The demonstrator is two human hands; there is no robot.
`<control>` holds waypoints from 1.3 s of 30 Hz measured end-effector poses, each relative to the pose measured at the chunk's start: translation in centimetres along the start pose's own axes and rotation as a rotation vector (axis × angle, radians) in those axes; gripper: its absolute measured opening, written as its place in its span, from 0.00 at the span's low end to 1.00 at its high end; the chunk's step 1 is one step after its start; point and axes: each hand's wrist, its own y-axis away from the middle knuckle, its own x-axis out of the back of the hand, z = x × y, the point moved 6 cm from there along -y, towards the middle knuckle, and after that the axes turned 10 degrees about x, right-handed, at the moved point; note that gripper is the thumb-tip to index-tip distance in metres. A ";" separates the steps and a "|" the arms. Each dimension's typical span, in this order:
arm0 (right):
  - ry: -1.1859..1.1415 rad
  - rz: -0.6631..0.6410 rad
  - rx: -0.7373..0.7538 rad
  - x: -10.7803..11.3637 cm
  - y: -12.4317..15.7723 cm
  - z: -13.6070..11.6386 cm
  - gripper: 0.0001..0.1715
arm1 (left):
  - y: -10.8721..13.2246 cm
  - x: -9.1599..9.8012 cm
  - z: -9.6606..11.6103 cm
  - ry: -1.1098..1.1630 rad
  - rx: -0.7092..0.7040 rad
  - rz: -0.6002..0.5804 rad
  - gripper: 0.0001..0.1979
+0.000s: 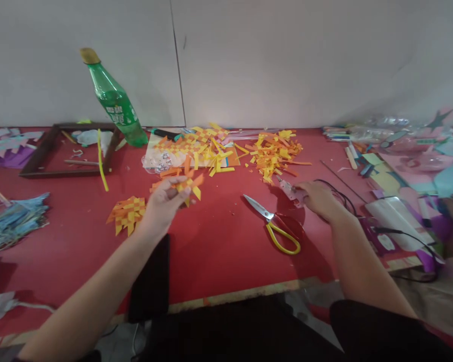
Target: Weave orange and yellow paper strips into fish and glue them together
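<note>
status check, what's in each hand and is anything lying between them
Left hand holding orange-and-yellow woven paper piece. Right hand gripping pink tool. Scissors on red tabletop between hands.

From my distant place I see a green bottle [119, 109] just beside a dark brown frame [64, 174]; toward the left edge lies a bunch of bluish strips [18, 221].

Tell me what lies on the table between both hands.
Scissors and tiny specks lie between the left hand and right hand in the head view.
</note>
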 end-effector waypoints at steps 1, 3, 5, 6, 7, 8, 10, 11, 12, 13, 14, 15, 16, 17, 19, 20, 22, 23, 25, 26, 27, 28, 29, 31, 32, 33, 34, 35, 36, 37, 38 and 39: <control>-0.006 0.013 0.011 0.4 -0.2 -0.3 0.17 | 0.9 -0.8 -0.5 0.025 0.040 -0.039 0.24; -0.021 0.051 0.026 1.4 -0.7 -1.6 0.18 | 2.3 -2.1 -1.3 0.052 0.112 -0.100 0.24; -0.062 0.116 0.049 2.5 -1.2 -3.8 0.16 | 3.0 -2.9 -2.2 0.072 0.154 -0.123 0.19; -0.095 0.143 0.072 2.8 -1.4 -5.4 0.18 | 3.1 -3.1 -2.7 0.078 0.167 -0.130 0.16; -0.141 0.157 0.101 2.9 -1.5 -7.1 0.22 | 3.1 -3.4 -3.2 0.078 0.177 -0.136 0.14; -0.196 0.164 0.133 2.8 -1.5 -9.1 0.25 | 3.1 -3.6 -3.8 0.071 0.187 -0.146 0.13; -0.319 0.158 0.188 2.1 -1.4 -13.0 0.27 | 2.9 -3.9 -4.8 0.042 0.199 -0.170 0.11; -0.376 0.160 0.209 1.6 -1.3 -14.9 0.25 | 2.9 -4.0 -5.1 0.022 0.201 -0.186 0.10; -0.420 0.168 0.209 1.0 -1.2 -16.5 0.21 | 2.9 -4.1 -5.4 0.001 0.199 -0.201 0.10; -0.461 0.176 0.211 0.4 -1.1 -17.9 0.19 | 2.9 -4.1 -5.5 -0.020 0.195 -0.213 0.10; -0.501 0.184 0.206 -0.1 -1.0 -19.0 0.18 | 3.0 -4.0 -5.6 -0.042 0.189 -0.219 0.11; -0.535 0.195 0.197 -0.6 -1.0 -19.9 0.18 | 3.1 -3.9 -5.6 -0.062 0.183 -0.219 0.12; -0.562 0.204 0.187 -1.0 -1.0 -20.5 0.18 | 3.2 -3.7 -5.5 -0.081 0.176 -0.213 0.12; -0.584 0.212 0.175 -1.3 -1.0 -21.0 0.18 | 3.3 -3.5 -5.4 -0.096 0.171 -0.201 0.12; -0.614 0.215 0.154 -1.7 -1.1 -21.5 0.16 | 3.5 -3.2 -5.2 -0.118 0.168 -0.180 0.12; -0.625 0.211 0.146 -1.8 -1.1 -21.7 0.15 | 3.5 -3.1 -5.2 -0.124 0.172 -0.176 0.13; -0.646 0.198 0.137 -1.8 -1.1 -22.1 0.15 | 3.5 -3.1 -5.2 -0.126 0.194 -0.188 0.14; -0.654 0.189 0.137 -1.7 -1.0 -22.3 0.14 | 3.5 -3.1 -5.3 -0.121 0.210 -0.202 0.14; -0.658 0.181 0.141 -1.6 -0.9 -22.6 0.14 | 3.4 -3.3 -5.4 -0.096 0.240 -0.219 0.14; -0.652 0.182 0.144 -1.6 -0.8 -22.8 0.13 | 3.3 -3.3 -5.5 -0.080 0.250 -0.218 0.14; -0.643 0.186 0.147 -1.6 -0.7 -22.8 0.13 | 3.3 -3.3 -5.5 -0.066 0.255 -0.212 0.14; -0.631 0.196 0.150 -1.6 -0.6 -22.9 0.12 | 3.3 -3.3 -5.5 -0.053 0.257 -0.206 0.15; -0.617 0.210 0.155 -1.6 -0.5 -22.9 0.12 | 3.3 -3.3 -5.5 -0.044 0.257 -0.202 0.15; -0.591 0.244 0.175 -1.7 -0.3 -22.9 0.12 | 3.4 -3.3 -5.6 -0.030 0.256 -0.208 0.14; -0.578 0.259 0.189 -1.7 -0.2 -22.9 0.12 | 3.5 -3.3 -5.6 -0.022 0.256 -0.212 0.13; -0.565 0.271 0.204 -1.7 -0.1 -22.9 0.12 | 3.5 -3.4 -5.7 -0.015 0.257 -0.215 0.13; -0.552 0.280 0.219 -1.6 0.0 -22.9 0.12 | 3.5 -3.4 -5.8 -0.008 0.258 -0.215 0.13; -0.539 0.285 0.234 -1.6 0.0 -23.0 0.11 | 3.6 -3.4 -5.8 -0.002 0.259 -0.213 0.13; -0.524 0.288 0.250 -1.5 0.0 -23.0 0.11 | 3.6 -3.4 -5.8 0.001 0.258 -0.209 0.13; -0.509 0.290 0.264 -1.5 0.0 -23.1 0.12 | 3.6 -3.4 -5.8 0.003 0.255 -0.205 0.13; -0.492 0.293 0.279 -1.3 0.0 -23.2 0.12 | 3.6 -3.4 -5.8 0.001 0.251 -0.201 0.12; -0.475 0.295 0.292 -1.2 -0.1 -23.3 0.12 | 3.5 -3.4 -5.8 -0.004 0.246 -0.197 0.12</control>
